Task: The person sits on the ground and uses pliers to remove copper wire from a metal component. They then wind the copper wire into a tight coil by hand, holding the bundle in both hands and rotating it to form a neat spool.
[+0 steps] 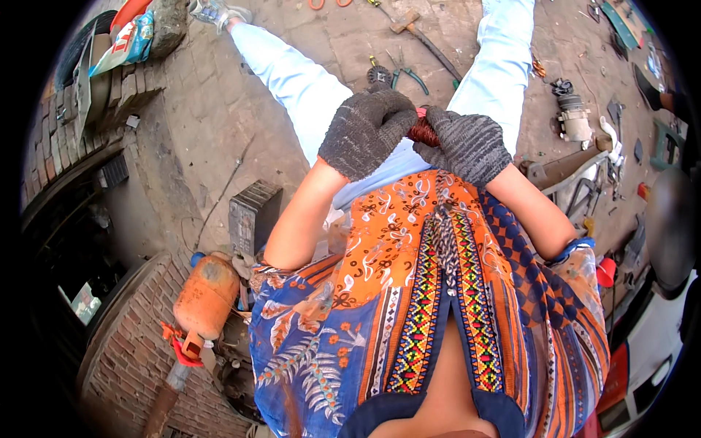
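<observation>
Both hands wear dark grey knitted gloves and meet in front of my lap, between my spread legs. Between them shows a dark red-brown bundle of copper wire, with a pinkish-red bit at its far end. My left hand is closed, its bent fingers against the bundle's left side. From the right, my right hand curls around the same bundle. The gloves hide most of it. Just beyond my left hand, a dark round ridged part lies on the ground beside pliers with green handles.
A hammer lies farther out on the paving. To the right are a metal motor-like part and scattered tools. At left stand a dark ribbed block, a rusty orange cylinder and brickwork. Another person's foot shows far right.
</observation>
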### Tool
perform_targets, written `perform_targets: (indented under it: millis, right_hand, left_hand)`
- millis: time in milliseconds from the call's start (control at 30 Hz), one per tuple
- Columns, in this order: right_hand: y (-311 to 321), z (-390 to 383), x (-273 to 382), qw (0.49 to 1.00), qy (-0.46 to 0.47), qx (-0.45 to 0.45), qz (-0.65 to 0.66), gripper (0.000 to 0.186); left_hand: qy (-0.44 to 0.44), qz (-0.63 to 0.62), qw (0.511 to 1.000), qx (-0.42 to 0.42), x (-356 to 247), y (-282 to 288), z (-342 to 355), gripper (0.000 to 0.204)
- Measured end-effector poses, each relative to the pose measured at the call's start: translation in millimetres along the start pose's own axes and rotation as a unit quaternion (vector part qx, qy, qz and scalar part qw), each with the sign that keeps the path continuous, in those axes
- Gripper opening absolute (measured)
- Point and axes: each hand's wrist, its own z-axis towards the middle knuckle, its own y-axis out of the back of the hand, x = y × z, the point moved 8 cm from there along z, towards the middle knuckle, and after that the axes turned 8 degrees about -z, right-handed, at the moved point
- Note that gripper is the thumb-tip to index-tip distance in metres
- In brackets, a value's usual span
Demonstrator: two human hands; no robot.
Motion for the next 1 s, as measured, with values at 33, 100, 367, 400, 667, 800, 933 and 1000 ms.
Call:
perform_targets:
  millis: [33, 100, 367, 400, 667, 800, 933, 1000]
  right_hand:
    - [-0.3, 0.9, 0.4, 1.000, 0.001, -0.007, -0.007, 0.048]
    - [2.2, 2.1, -2.2, 1.000, -0.008, 0.000, -0.015, 0.047]
    - [6.2, -2.4, -12.7, 0.999, -0.049, -0.018, 0.006, 0.050]
    - [8.4, -3.6, -12.4, 0.998, -0.048, -0.034, 0.012, 0.050]
    - [3.2, -7.2, -12.9, 0.999, -0.041, -0.018, 0.020, 0.051]
    - [6.2, -9.8, -13.9, 0.997, -0.043, -0.037, 0.045, 0.052]
    - [5.5, -10.5, -18.1, 0.994, -0.063, -0.029, 0.085, 0.052]
    - [5.5, -9.3, -19.6, 0.991, -0.076, -0.011, 0.111, 0.053]
  left_hand:
    - [-0.011, 0.009, 1.000, -0.001, -3.1, -0.8, 0.0, 0.011]
    - [-0.035, 0.026, 0.999, -0.006, -9.9, -3.3, -2.0, 0.011]
    - [-0.068, 0.074, 0.995, 0.022, -13.7, -14.7, -17.3, 0.013]
    - [-0.069, 0.075, 0.995, 0.020, -13.9, -15.8, -19.1, 0.013]
    - [-0.119, 0.137, 0.982, 0.055, -25.3, -29.1, -26.1, 0.014]
    - [-0.107, 0.078, 0.991, 0.006, -25.1, -27.2, -28.1, 0.012]
    - [-0.088, 0.060, 0.994, -0.035, -25.0, -23.0, -29.7, 0.012]
    - [-0.087, 0.065, 0.993, -0.040, -23.2, -22.6, -31.0, 0.012]
